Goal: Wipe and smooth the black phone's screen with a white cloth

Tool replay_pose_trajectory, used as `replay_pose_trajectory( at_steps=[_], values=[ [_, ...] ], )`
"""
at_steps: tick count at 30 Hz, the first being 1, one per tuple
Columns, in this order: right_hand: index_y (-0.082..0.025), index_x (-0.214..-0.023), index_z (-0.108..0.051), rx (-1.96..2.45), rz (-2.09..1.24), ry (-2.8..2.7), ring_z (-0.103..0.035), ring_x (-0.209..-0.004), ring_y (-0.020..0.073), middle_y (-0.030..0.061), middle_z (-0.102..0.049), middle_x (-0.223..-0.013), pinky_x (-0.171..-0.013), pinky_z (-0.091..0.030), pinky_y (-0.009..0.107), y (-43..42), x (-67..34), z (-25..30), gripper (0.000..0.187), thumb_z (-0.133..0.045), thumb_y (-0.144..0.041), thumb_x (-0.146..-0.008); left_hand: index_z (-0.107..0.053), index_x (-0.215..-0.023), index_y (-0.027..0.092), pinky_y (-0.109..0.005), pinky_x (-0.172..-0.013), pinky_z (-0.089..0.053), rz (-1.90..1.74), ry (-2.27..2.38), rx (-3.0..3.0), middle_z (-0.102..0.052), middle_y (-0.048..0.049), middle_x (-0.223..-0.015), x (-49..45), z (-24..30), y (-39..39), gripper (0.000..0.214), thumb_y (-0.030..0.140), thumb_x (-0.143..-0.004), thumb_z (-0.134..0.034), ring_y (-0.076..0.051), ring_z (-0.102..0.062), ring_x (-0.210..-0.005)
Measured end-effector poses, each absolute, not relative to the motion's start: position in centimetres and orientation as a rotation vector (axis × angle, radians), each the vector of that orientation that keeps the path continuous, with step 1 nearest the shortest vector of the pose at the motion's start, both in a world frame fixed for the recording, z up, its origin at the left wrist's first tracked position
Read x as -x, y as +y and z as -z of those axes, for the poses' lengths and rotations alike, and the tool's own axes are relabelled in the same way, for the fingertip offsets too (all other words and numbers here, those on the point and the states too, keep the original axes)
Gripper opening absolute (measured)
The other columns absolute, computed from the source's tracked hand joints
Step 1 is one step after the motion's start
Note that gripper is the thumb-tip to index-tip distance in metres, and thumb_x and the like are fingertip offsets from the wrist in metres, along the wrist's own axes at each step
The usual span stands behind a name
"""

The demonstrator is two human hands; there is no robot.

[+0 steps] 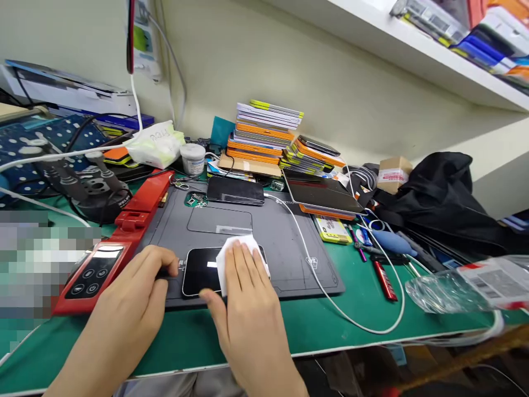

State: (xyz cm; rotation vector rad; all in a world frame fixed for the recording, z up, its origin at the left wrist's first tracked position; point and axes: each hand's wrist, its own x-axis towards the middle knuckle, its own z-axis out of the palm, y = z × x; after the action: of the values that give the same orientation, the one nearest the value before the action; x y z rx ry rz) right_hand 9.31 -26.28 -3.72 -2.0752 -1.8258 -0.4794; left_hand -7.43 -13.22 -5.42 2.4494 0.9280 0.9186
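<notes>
On the grey work mat [285, 248] lies a smartphone [200, 267] with a black, glossy screen and a pale rim. My right hand [248, 298] presses a white wipe [220, 264] against the right part of its screen, fingers stretched flat over the wipe and thumb out to the left. Just left of the phone rests my left hand [144, 286], its fingers curled in; whether anything is inside them is hidden. A second dark phone [235, 190] lies farther back on the mat, with a white cable [297, 226] plugged into its right end.
A red device with touch buttons [97, 270] borders the mat on the left. Stacked flat boxes [264, 132] and a white tub [193, 159] stand along the wall. To the right are a dark tablet-like slab [322, 193], a red tube [385, 281] and clear plastic packaging [446, 289].
</notes>
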Motion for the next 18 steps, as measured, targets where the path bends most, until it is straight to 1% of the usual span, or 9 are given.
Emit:
replay_pose_trajectory(
  at_steps=[4, 6, 8, 11, 14, 16, 18],
  values=[
    [0.000, -0.147, -0.059, 1.922, 0.632, -1.872, -0.053, -0.148, 0.0306, 0.0167, -0.054, -0.158, -0.126, -0.044, 0.041, -28.3, -8.6, 4.6, 0.066, -0.055, -0.052, -0.106, -0.050, -0.099, 0.025, -0.026, -0.082, -0.045, -0.958, 0.919, -2.430, -0.059, 0.0008, -0.096, 7.1, 5.0, -13.5, 0.022, 0.010, -0.096, -0.035, -0.015, -0.062, -0.090],
    [-0.001, -0.147, -0.059, 1.925, 0.593, -1.878, -0.053, -0.149, 0.0297, 0.0151, -0.053, -0.159, -0.126, -0.043, 0.041, -27.7, -8.7, 4.5, 0.064, -0.054, -0.051, -0.107, -0.051, -0.099, 0.025, -0.025, -0.084, -0.044, -0.958, 0.911, -2.432, -0.059, 0.0008, -0.096, 7.0, 4.9, -13.5, 0.023, 0.009, -0.096, -0.035, -0.014, -0.062, -0.090],
    [-0.004, -0.150, -0.058, 1.973, 0.487, -1.865, -0.053, -0.148, 0.0283, 0.0123, -0.053, -0.160, -0.126, -0.044, 0.042, -26.1, -8.8, 4.1, 0.060, -0.047, -0.048, -0.111, -0.050, -0.100, 0.025, -0.025, -0.085, -0.044, -0.946, 0.922, -2.424, -0.058, 0.0007, -0.097, 7.0, 4.8, -13.5, 0.023, 0.009, -0.097, -0.035, -0.014, -0.061, -0.091],
    [-0.004, -0.151, -0.056, 2.025, 0.415, -1.804, -0.054, -0.148, 0.0292, 0.0128, -0.054, -0.159, -0.125, -0.047, 0.045, -24.5, -8.5, 3.8, 0.060, -0.041, -0.047, -0.113, -0.049, -0.099, 0.025, -0.024, -0.084, -0.044, -0.945, 0.926, -2.413, -0.058, 0.0005, -0.097, 7.0, 4.7, -13.5, 0.022, 0.009, -0.097, -0.035, -0.014, -0.060, -0.091],
    [-0.002, -0.148, -0.059, 1.938, 0.512, -1.822, -0.054, -0.147, 0.0307, 0.0144, -0.055, -0.157, -0.123, -0.049, 0.044, -25.6, -7.7, 4.4, 0.062, -0.045, -0.050, -0.111, -0.050, -0.101, 0.025, -0.024, -0.084, -0.045, -0.948, 0.921, -2.397, -0.058, 0.0006, -0.098, 6.9, 4.7, -13.6, 0.024, 0.008, -0.097, -0.035, -0.014, -0.061, -0.092],
    [0.000, -0.144, -0.062, 1.833, 0.580, -1.876, -0.055, -0.146, 0.0306, 0.0156, -0.058, -0.154, -0.124, -0.047, 0.042, -26.7, -7.3, 4.9, 0.067, -0.049, -0.056, -0.108, -0.051, -0.104, 0.026, -0.024, -0.085, -0.045, -0.940, 0.930, -2.382, -0.059, 0.0010, -0.099, 6.9, 4.7, -13.7, 0.026, 0.007, -0.098, -0.034, -0.014, -0.062, -0.093],
    [0.000, -0.143, -0.063, 1.809, 0.557, -1.901, -0.055, -0.146, 0.0311, 0.0165, -0.058, -0.154, -0.125, -0.046, 0.043, -26.7, -7.2, 4.8, 0.070, -0.050, -0.059, -0.107, -0.052, -0.106, 0.026, -0.024, -0.086, -0.045, -0.940, 0.943, -2.368, -0.060, 0.0013, -0.100, 7.0, 4.6, -13.7, 0.027, 0.007, -0.097, -0.035, -0.013, -0.062, -0.094]
  ],
)
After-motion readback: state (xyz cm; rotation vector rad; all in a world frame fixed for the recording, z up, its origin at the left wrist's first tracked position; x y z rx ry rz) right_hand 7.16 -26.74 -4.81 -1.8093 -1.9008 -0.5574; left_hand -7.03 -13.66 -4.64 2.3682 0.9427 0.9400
